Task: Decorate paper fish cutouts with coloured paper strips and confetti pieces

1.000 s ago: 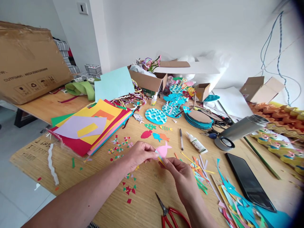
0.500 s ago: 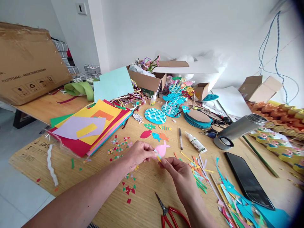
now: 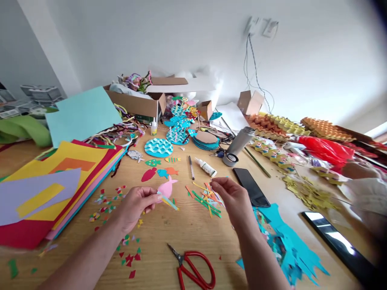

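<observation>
My left hand (image 3: 139, 204) is closed in a pinch on thin light-blue and yellow paper strips (image 3: 169, 202), which point down to the right. Directly behind the fingertips is a pink paper fish (image 3: 165, 189); I cannot tell whether the fingers grip it too. Over the right side of a pile of coloured paper strips (image 3: 207, 200), my right hand (image 3: 230, 195) has thumb and fingers pressed together, and what they hold, if anything, is hidden. Red-handled scissors (image 3: 193, 268) lie on the table below, between the hands.
Cut paper fish (image 3: 163, 173), a pen (image 3: 191, 167) and a glue bottle (image 3: 206, 167) lie beyond the hands. Coloured sheets (image 3: 90, 149) are stacked left. A metal flask (image 3: 242, 141), a phone (image 3: 250, 187) and blue scraps (image 3: 290, 241) are right. Paper confetti (image 3: 130, 257) is scattered left of the scissors.
My view has turned right. My hands, close together before at the strips by the pink fish, are now apart; my right hand has moved right to the strip pile.
</observation>
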`<state>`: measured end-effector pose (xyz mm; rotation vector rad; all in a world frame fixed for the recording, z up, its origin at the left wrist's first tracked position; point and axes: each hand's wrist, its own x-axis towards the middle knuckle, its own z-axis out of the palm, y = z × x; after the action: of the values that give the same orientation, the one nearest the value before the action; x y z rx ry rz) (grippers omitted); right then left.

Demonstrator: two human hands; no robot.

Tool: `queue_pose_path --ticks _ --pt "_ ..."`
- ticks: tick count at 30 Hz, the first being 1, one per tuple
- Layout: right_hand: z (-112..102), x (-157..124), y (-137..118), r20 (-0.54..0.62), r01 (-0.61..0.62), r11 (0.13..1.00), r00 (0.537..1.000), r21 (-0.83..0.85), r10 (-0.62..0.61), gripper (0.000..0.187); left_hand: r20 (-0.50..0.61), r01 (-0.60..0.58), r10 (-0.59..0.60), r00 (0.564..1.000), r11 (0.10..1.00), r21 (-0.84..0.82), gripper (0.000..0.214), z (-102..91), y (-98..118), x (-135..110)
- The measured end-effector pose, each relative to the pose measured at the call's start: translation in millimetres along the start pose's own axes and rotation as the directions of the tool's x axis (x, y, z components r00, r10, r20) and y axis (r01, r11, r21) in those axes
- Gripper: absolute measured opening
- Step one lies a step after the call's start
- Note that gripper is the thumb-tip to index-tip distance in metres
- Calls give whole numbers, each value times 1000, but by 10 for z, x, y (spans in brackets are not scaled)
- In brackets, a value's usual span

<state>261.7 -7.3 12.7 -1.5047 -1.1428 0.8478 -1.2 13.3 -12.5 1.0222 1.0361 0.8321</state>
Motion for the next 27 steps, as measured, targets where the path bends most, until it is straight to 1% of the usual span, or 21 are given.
queue_pose_path --ticks 2,3,5,8,10,13,17,22,27 --pt "-209 44 56 0 7 989 1000 -148 -7 32 1 17 -17 1000 1000 -1 25 9 5 -9" --pt "-292 59 82 25 20 972 1000 -232 -15 29 -1 25 -25 1000 1000 0 25 12 7 -10" --pt "-409 76 126 70 48 912 997 -408 -21 25 -4 32 -32 999 999 2 25 9 8 -7" --pt "-486 89 183 180 114 782 984 -612 -3 20 5 29 -29 1000 1000 -1 26 -6 1 5" --pt "-498 97 219 259 180 705 966 -686 6 20 12 30 -30 999 1000 1 26 -15 -10 12" --pt "-486 105 254 329 250 619 944 -744 13 21 10 33 -33 999 999 8 25 -18 -28 21" --pt "-435 88 248 337 264 557 941 -787 29 21 7 23 -23 1000 1000 3 25 -11 -36 30" --pt "-353 49 230 378 323 562 926 -761 -20 24 -5 18 -18 1000 1000 -6 24 -6 -16 18" --pt "-299 44 195 375 315 574 927 -756 -14 21 6 26 -26 1000 1000 -5 23 -7 -20 8"
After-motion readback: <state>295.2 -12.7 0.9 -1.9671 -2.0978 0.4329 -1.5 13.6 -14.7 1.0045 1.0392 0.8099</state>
